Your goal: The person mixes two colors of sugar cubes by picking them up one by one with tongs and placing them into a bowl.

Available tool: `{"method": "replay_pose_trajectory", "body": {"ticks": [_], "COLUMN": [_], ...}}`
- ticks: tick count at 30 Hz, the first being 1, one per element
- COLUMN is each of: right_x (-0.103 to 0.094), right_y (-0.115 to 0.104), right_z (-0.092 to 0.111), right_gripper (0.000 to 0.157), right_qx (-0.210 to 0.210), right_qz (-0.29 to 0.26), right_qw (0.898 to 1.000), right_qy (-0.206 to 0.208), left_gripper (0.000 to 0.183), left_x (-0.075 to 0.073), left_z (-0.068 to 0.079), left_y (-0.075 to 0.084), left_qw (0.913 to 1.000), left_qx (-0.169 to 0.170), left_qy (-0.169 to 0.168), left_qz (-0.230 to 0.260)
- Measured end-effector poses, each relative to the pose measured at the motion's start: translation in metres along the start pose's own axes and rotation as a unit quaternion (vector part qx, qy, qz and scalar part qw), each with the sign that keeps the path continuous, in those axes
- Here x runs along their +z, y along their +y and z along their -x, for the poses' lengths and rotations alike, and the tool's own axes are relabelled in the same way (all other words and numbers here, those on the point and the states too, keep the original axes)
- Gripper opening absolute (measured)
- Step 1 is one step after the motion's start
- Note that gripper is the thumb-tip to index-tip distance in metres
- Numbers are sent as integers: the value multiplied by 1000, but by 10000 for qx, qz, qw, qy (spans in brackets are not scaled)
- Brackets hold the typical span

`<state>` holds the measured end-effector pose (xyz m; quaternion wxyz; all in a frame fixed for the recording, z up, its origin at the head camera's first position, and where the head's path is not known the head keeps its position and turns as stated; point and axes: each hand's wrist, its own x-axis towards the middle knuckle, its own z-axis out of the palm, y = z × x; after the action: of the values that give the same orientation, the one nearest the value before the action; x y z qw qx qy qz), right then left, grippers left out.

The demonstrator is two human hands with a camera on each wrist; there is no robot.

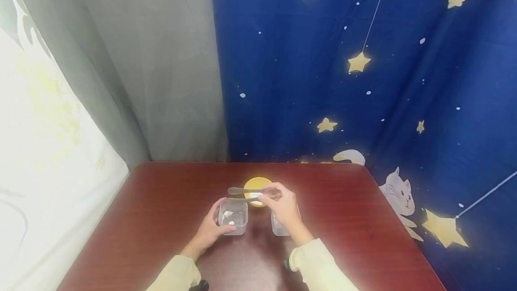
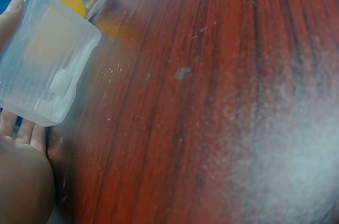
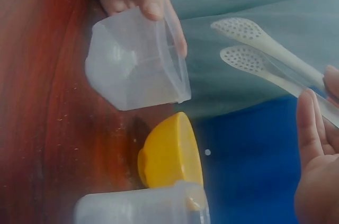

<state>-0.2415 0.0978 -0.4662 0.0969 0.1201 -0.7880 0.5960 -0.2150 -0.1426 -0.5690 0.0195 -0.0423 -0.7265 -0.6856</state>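
Observation:
My left hand (image 1: pixel 208 228) grips a clear plastic container (image 1: pixel 240 230), thumb on the near side and fingers round the left side. White pieces (image 2: pixel 61 82) lie at the container's bottom. In my right hand (image 1: pixel 287 208) is a pair of tongs (image 3: pixel 244 59) with perforated tips, pinched between thumb and fingers. The tongs' arms stand apart, with nothing between the tips. They point left, over the yellow bowl (image 3: pixel 167 155) and the far rim of the held container. Something white shows inside the bowl. A second clear container (image 3: pixel 132 206) stands below my right hand, which partly hides it.
The dark red wooden table (image 1: pixel 177 201) carries both containers and the bowl. Behind it hang a grey curtain (image 1: pixel 177 80) and a blue star-patterned curtain (image 1: pixel 282 80). A bright white curtain (image 1: pixel 52 147) is at the left.

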Motion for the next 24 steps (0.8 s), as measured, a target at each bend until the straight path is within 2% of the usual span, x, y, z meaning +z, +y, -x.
{"method": "replay_pose_trajectory", "body": {"ticks": [3,6,8,10,15,19,24], "right_x": [1,3,5,8,14,18,24], "right_y": [3,8,10,13,17,19,24], "right_z": [4,5,5,4,0,-1,-2], "right_gripper": [27,28,28,27,25,23,23], "right_qx": [75,7,-78,-138,-222,-221,-326], "right_qz": [508,542,320,73,-89,118,422], "right_qw": [9986,9982,9988,9988,9982,9977,9961], "right_qy": [-125,-260,-371,-455,-559,-633,-709], "left_gripper": [96,95,95,95,96,98,97], "left_x": [1,2,1,1,1,0,-1], "left_z": [5,8,6,6,4,0,-1], "left_y": [12,18,11,11,4,-7,-12], "left_qw": [10000,10000,9998,9997,9998,9994,9995], "left_qx": [53,73,128,96,77,43,104], "left_qy": [-1,-17,-23,-18,1,3,-27], "left_qz": [-31,-53,-181,-232,-205,-334,-280]}}
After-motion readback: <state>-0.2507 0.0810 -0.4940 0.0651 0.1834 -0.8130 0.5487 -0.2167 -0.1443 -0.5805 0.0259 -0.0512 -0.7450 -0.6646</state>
